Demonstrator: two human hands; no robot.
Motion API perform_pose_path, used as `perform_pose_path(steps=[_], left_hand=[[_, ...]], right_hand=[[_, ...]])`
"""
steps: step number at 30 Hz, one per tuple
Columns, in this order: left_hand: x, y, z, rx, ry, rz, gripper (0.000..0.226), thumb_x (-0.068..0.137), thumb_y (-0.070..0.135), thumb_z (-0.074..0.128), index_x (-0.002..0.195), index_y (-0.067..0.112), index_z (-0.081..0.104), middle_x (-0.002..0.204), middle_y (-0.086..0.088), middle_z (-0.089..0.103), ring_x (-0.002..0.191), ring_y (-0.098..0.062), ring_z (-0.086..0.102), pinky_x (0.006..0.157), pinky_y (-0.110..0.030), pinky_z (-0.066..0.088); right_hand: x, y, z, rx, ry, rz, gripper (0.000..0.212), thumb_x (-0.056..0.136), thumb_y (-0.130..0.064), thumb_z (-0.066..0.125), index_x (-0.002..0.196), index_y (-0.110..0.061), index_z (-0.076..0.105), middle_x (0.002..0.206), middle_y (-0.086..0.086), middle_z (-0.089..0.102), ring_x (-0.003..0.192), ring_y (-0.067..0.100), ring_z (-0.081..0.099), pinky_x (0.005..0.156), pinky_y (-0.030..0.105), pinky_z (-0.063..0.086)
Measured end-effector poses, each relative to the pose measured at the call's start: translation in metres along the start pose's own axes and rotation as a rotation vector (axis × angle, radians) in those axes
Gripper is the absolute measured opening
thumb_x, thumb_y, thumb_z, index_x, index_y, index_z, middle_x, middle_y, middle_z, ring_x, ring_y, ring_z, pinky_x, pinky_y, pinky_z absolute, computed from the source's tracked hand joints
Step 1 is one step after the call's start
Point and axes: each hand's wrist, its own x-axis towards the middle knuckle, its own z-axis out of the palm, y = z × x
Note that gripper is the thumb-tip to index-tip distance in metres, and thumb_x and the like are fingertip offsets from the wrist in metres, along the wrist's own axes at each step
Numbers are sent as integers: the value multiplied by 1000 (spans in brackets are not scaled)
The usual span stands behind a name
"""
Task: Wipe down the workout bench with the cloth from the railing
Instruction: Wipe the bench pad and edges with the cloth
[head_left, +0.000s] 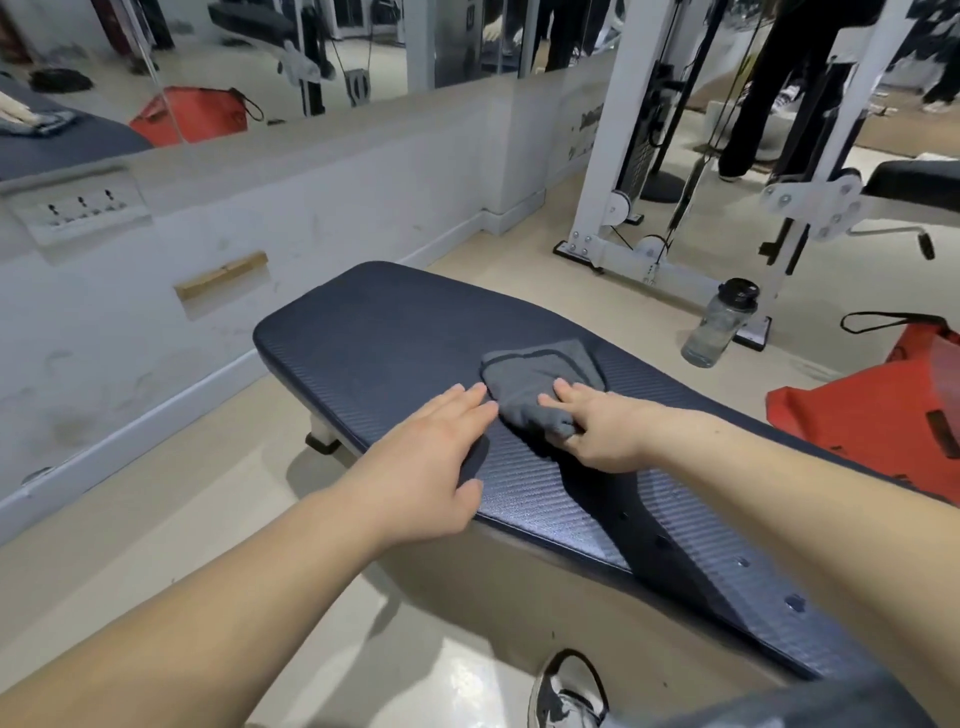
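Observation:
A dark navy padded workout bench (384, 332) runs from the middle of the view toward the lower right. A grey cloth (535, 384) lies bunched on its pad, near the middle. My right hand (597, 426) grips the near end of the cloth, with the thumb tucked under a fold and the fingers lying over the fabric. My left hand (436, 457) lies flat on the bench's near edge with straight fingers, its fingertips right beside the cloth's left side.
A clear water bottle (719, 322) stands on the floor beyond the bench, and a red bag (872, 410) lies to the right. A white cable machine (639, 171) stands at the back. A mirrored wall (260, 62) runs along the left. My shoe (566, 691) is beside the bench.

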Motion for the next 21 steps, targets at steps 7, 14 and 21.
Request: perform_pose_path(steps=[7,14,21], left_hand=[[23,-6,-1,-27,-148,146,73,81,37,68,149,40,41,156,14,43,149,-5,27,120,-32,32],[49,-6,23,86,-242,182,74,93,13,46,158,40,24,167,18,19,155,-6,12,127,-27,7],[68,37,29,388,-164,-241,65,95,25,51,155,14,27,151,-8,41,136,-31,39,97,-40,44]], right_hand=[[-23,-24,-2,269,-198,-318,45,95,-45,58,138,-32,58,148,-9,52,139,9,42,120,37,31],[-72,21,0,724,151,-18,31,93,-39,74,121,-28,76,117,-12,77,115,7,68,109,32,48],[-100,49,26,437,397,276,34,100,-36,59,127,-20,71,133,-4,70,126,16,62,109,28,44]])
